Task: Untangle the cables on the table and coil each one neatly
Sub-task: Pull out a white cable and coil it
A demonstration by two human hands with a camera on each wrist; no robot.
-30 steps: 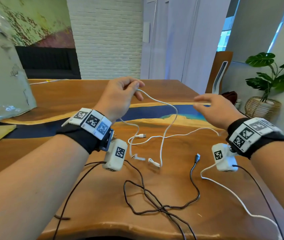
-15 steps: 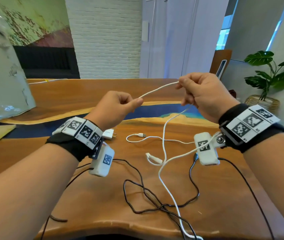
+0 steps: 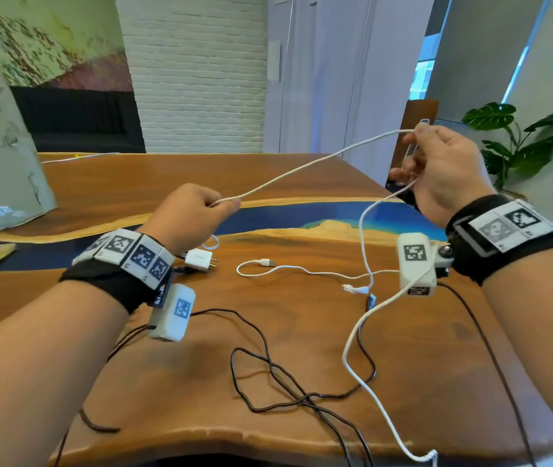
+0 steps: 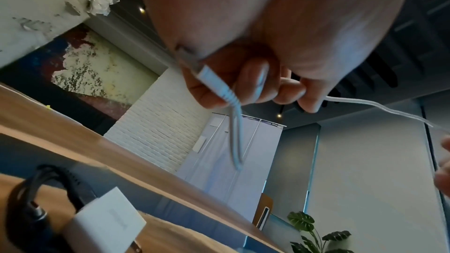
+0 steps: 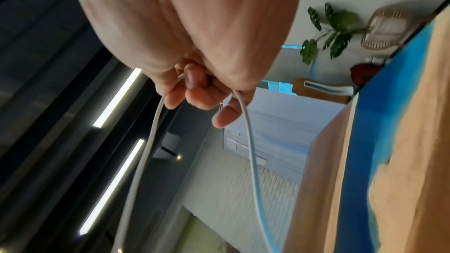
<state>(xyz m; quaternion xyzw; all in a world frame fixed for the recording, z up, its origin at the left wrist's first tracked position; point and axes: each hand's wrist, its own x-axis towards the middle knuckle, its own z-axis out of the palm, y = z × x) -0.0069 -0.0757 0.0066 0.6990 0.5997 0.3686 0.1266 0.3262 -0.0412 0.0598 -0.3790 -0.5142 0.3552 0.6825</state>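
nearby, black cable point(image 3: 268, 372) and charger point(image 3: 198, 259) lie on table point(image 3: 133, 183).

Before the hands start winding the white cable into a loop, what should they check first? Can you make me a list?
1. Left hand holds the thin white cable: ok, pinched at the fingers, with the plug end in the palm.
2. Right hand holds it too: ok, fingers curled round it.
3. Stretch between the hands free of knots: ok.
4. Hanging part free of the thin black cable on the wooden table: not ok, it crosses over the black one near the front edge.
5. Far end free: cannot tell, it drops past the table edge.
6. White wall charger out of the way: ok.
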